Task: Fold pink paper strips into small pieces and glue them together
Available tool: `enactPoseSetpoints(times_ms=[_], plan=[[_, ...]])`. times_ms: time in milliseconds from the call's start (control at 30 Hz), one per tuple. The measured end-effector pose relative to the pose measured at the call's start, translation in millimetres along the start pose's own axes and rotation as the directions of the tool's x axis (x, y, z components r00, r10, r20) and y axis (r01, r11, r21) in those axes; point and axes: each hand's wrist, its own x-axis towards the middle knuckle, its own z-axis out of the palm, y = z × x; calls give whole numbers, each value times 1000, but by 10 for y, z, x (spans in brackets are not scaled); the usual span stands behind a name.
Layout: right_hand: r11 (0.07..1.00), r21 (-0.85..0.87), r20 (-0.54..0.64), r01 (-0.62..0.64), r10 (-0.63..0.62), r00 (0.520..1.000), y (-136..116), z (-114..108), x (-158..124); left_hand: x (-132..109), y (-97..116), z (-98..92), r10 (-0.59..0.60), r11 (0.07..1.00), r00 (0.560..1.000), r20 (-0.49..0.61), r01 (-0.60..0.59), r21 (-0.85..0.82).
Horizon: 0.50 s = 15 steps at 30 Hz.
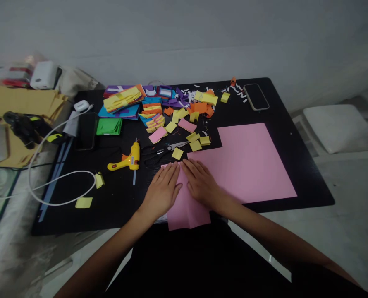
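Observation:
Both my hands lie flat on a strip of pink paper [188, 213] whose lower end hangs over the table's near edge. My left hand [162, 188] presses near the strip's left side with its fingers stretched forward. Beside it, my right hand [202, 184] rests palm down, fingers extended, its fingertips close to the left ones. A larger pink sheet [252, 161], with a corner cut out, spreads to the right under my right forearm. Just beyond my fingers are scissors [165, 152] and a small yellow paper piece [177, 154].
A yellow glue gun [131, 157] lies left of my hands on the black table [109, 217]. Folded coloured paper [123, 99] and scraps crowd the back. Phones [256, 97] lie at both sides. A white cable [56, 203] loops over the left edge.

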Motion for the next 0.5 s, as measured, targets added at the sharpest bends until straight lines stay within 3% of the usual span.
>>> enactPoseSetpoints(times_ms=[500], plan=[[998, -45, -23, -32, 31, 999, -50, 44, -3, -12, 55, 43, -49, 998, 999, -2, 49, -24]])
